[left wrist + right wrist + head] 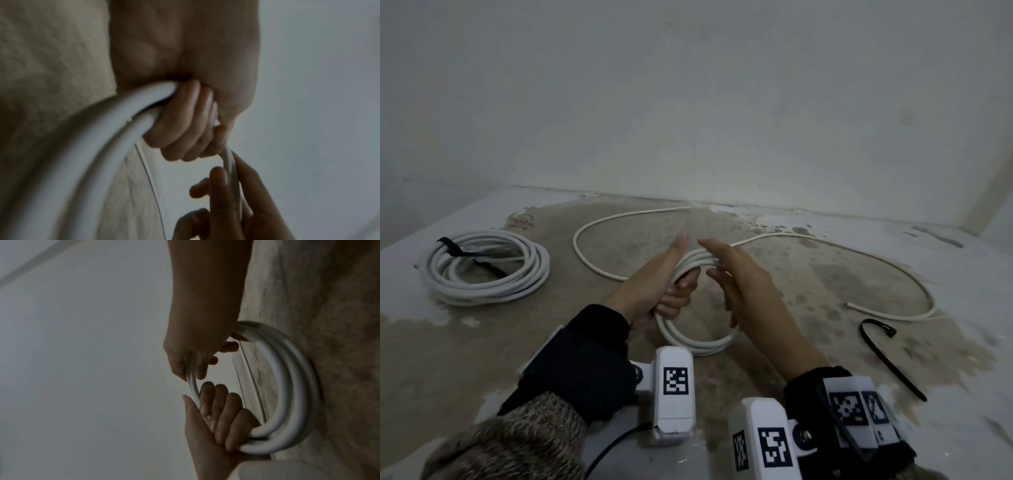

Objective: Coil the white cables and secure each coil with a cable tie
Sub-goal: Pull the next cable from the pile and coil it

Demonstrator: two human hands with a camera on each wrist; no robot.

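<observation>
A white cable [698,270] is partly wound into a small coil of a few loops, held up off the floor [482,342] between the two hands at the middle of the head view. The left hand [664,284] grips the left side of the coil: its fingers [185,116] curl round the bundled loops and the thumb points up and away from the body. The right hand [743,284] meets the coil on the opposite side, palm turned toward the left hand; the right wrist view shows its thumb and fingers [200,369] closing on the strands at the top of the loop, a light pinch with the other fingers loosely bent. Both forearms reach forward, wrists close together, each carrying a white camera block with black-and-white markers.

From the coil the loose remainder of the cable runs out over the floor, one stretch looping back to the left toward the wall [688,102], another sweeping right in a wide arc and ending near a black cable tie [887,356] that lies unfastened on the floor to the right. Well apart to the left lies a finished coil [486,270], flat on the floor, with a black tie [453,248] wrapped round it.
</observation>
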